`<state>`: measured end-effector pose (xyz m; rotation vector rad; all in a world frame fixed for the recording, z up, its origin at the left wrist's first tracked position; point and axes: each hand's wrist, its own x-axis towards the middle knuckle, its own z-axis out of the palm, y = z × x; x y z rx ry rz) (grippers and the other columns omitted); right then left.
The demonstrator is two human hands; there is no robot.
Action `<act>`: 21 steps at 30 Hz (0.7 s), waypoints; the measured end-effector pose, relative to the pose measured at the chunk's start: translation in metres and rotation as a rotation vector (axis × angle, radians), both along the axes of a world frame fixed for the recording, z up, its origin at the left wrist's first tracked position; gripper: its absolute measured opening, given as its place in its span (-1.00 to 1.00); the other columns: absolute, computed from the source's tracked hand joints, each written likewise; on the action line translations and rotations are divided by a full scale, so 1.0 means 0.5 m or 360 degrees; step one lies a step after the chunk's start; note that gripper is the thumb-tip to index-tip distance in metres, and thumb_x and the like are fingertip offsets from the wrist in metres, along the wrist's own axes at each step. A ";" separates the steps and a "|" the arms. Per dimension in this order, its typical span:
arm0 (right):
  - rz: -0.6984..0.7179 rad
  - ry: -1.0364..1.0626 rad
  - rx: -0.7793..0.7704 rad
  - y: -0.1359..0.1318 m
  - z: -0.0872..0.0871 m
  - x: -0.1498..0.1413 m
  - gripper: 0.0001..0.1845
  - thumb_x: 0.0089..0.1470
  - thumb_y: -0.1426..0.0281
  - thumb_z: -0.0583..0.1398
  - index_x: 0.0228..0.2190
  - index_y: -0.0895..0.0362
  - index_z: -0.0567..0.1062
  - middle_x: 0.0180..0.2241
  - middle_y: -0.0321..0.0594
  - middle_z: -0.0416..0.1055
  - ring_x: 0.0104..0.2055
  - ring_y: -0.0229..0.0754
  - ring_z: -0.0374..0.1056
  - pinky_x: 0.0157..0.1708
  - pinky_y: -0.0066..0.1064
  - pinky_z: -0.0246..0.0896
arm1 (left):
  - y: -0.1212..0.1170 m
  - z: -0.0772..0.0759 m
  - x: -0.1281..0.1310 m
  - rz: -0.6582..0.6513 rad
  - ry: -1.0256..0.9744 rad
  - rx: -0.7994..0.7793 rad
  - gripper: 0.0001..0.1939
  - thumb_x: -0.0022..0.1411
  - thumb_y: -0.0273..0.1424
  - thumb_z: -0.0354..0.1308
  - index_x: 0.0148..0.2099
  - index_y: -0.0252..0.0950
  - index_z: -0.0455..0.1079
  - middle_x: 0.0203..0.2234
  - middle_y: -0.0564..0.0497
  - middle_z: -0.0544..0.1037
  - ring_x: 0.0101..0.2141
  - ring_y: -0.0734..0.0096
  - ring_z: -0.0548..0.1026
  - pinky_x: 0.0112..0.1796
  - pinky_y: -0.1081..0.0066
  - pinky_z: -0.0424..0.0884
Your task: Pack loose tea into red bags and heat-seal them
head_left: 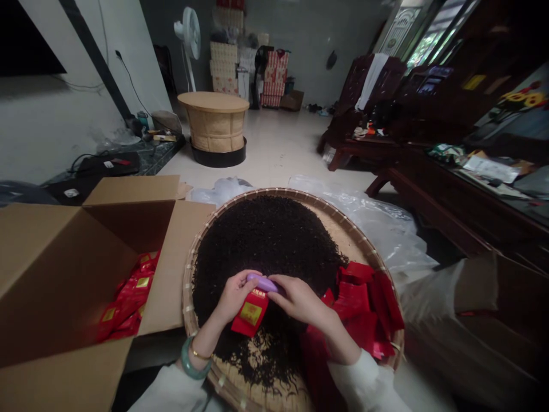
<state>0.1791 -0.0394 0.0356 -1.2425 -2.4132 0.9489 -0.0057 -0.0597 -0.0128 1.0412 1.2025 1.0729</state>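
Observation:
Both my hands meet over a round woven bamboo tray (369,243) heaped with dark loose tea leaves (266,234). My left hand (235,294) is closed on the left end of a small purple rounded tool (262,282). The fingers of my right hand (295,294) close on its right end. The tool lies across the top of a red packet (250,315) with a gold label, which hangs tilted below it. Whether fingertips also pinch the packet is hidden. Flat red pouches (355,292) lie in a pile beside my right forearm.
An open cardboard box (160,280) at the left holds several red packets (132,294). Clear plastic sheeting (373,220) lies behind the tray. A round-topped basket stand (217,123), a white fan (189,37) and dark wooden furniture (429,183) stand farther off.

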 end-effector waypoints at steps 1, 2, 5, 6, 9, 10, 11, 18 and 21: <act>-0.0045 -0.0025 0.0001 -0.002 -0.003 -0.006 -0.67 0.13 0.32 0.14 -0.07 0.14 0.45 -0.12 -0.06 0.51 -0.12 -0.01 0.44 -0.14 -0.29 0.28 | 0.000 0.000 0.000 0.0000 0.0025 0.0008 -0.63 0.03 -0.18 0.21 -0.20 -0.36 0.47 -0.37 -0.07 0.60 -0.41 0.32 0.50 -0.37 0.42 0.38; -0.0091 -0.0035 -0.0003 -0.005 -0.006 -0.011 -0.68 0.14 0.31 0.14 -0.08 0.15 0.46 -0.13 -0.06 0.51 -0.13 -0.02 0.44 -0.15 -0.30 0.27 | 0.000 0.001 0.000 0.0003 0.0044 0.0016 -0.65 0.03 -0.20 0.20 -0.21 -0.35 0.48 -0.38 -0.06 0.59 -0.42 0.32 0.50 -0.38 0.42 0.38; -0.0180 0.0022 -0.0012 -0.011 -0.018 -0.024 -0.71 0.17 0.31 0.12 -0.11 0.14 0.48 -0.17 -0.08 0.52 -0.16 -0.06 0.43 -0.16 -0.33 0.27 | 0.000 0.002 0.000 0.0015 0.0088 0.0032 -0.67 0.04 -0.21 0.17 -0.21 -0.34 0.48 -0.40 -0.04 0.59 -0.43 0.34 0.49 -0.39 0.42 0.38; -0.0189 0.0050 -0.0005 -0.013 -0.021 -0.026 -0.71 0.17 0.31 0.11 -0.11 0.13 0.49 -0.17 -0.08 0.52 -0.16 -0.07 0.43 -0.16 -0.34 0.26 | 0.000 0.002 0.000 0.0019 0.0097 0.0034 -0.67 0.05 -0.21 0.16 -0.21 -0.34 0.48 -0.40 -0.03 0.59 -0.43 0.34 0.49 -0.39 0.42 0.38; -0.0200 0.0097 0.0015 -0.016 -0.026 -0.027 -0.71 0.17 0.31 0.11 -0.12 0.13 0.49 -0.18 -0.09 0.52 -0.18 -0.09 0.42 -0.18 -0.36 0.26 | 0.001 0.003 -0.001 0.0015 0.0120 0.0042 -0.67 0.04 -0.21 0.16 -0.22 -0.35 0.48 -0.41 -0.03 0.59 -0.44 0.34 0.49 -0.39 0.42 0.38; -0.0200 0.0103 0.0020 -0.016 -0.026 -0.026 -0.71 0.18 0.31 0.10 -0.12 0.12 0.50 -0.18 -0.09 0.52 -0.20 -0.10 0.42 -0.20 -0.37 0.25 | 0.001 0.004 0.000 0.0014 0.0126 0.0047 -0.66 0.04 -0.20 0.16 -0.22 -0.35 0.48 -0.41 -0.03 0.59 -0.43 0.34 0.49 -0.39 0.42 0.38; -0.0200 0.0106 0.0027 -0.016 -0.027 -0.026 -0.72 0.18 0.31 0.10 -0.13 0.12 0.50 -0.19 -0.10 0.52 -0.21 -0.11 0.42 -0.22 -0.38 0.25 | 0.001 0.004 0.000 0.0014 0.0131 0.0053 -0.66 0.04 -0.20 0.16 -0.22 -0.35 0.48 -0.41 -0.04 0.59 -0.43 0.34 0.49 -0.38 0.42 0.38; -0.0206 0.0071 0.0029 -0.015 -0.027 -0.027 -0.72 0.17 0.31 0.11 -0.14 0.12 0.51 -0.22 -0.12 0.53 -0.24 -0.11 0.42 -0.26 -0.40 0.23 | -0.001 0.001 -0.001 0.0011 0.0117 0.0058 -0.66 0.05 -0.18 0.15 -0.22 -0.34 0.47 -0.43 -0.02 0.57 -0.46 0.36 0.47 -0.40 0.43 0.36; -0.0197 0.0065 0.0022 -0.016 -0.023 -0.028 -0.72 0.18 0.31 0.10 -0.14 0.12 0.51 -0.24 -0.12 0.53 -0.26 -0.13 0.42 -0.29 -0.41 0.22 | -0.001 -0.002 -0.001 0.0012 0.0107 0.0044 -0.65 0.05 -0.18 0.15 -0.21 -0.34 0.47 -0.43 -0.02 0.58 -0.47 0.37 0.46 -0.41 0.43 0.36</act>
